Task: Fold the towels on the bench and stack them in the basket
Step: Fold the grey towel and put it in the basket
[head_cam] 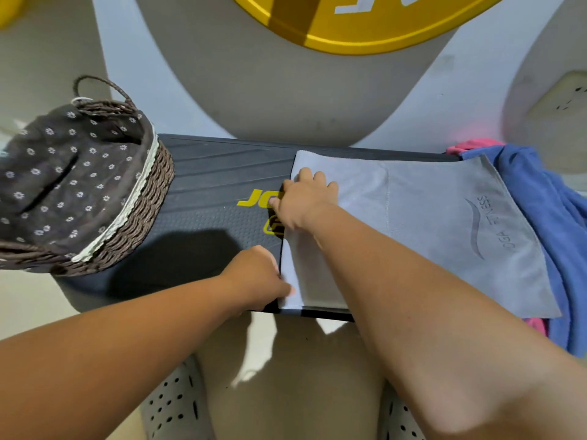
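A grey towel (438,217) with a printed logo lies flat on the dark bench (206,192), its left part folded over into a doubled layer. My left hand (257,274) pinches the towel's near left corner at the bench's front edge. My right hand (301,198) grips the towel's left edge further back, fingers curled over the fabric. A blue towel (540,198) and a pink towel (470,146) lie crumpled under the grey one at the right end. The wicker basket (146,204), lined with dark flowered cloth, stands on the left end of the bench and holds no towels.
A wall with a large yellow round sign (349,23) stands right behind the bench. A wall socket (568,96) is at the far right. My knees in dotted cloth are below the bench's front edge. Pale floor lies to the left.
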